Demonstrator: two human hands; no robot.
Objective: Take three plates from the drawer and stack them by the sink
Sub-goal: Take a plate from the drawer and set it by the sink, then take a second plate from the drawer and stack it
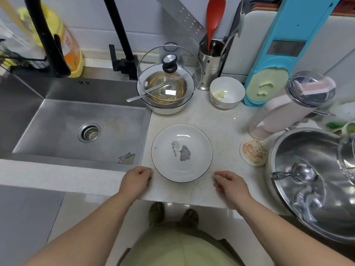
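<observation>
1. The plate (182,153) sits on the counter (226,120), just right of the sink (76,129).
2. Your left hand (136,181) and right hand (229,184) flank its near rim, fingers curled, holding nothing.
3. A steel basin (315,181) lies far right.

Home kitchen. Steel sink (76,129) with drain at 9 o'clock, black faucet (119,35) behind it. Speckled surface (221,121) crowded with cookware: glass-lidded pot (167,89) at 12, utensil holder (210,64) with red spatula (214,18), small bowl (226,93), steel basin (315,179) at 3. Tiled wall, dish-soap bottle (69,45).
</observation>
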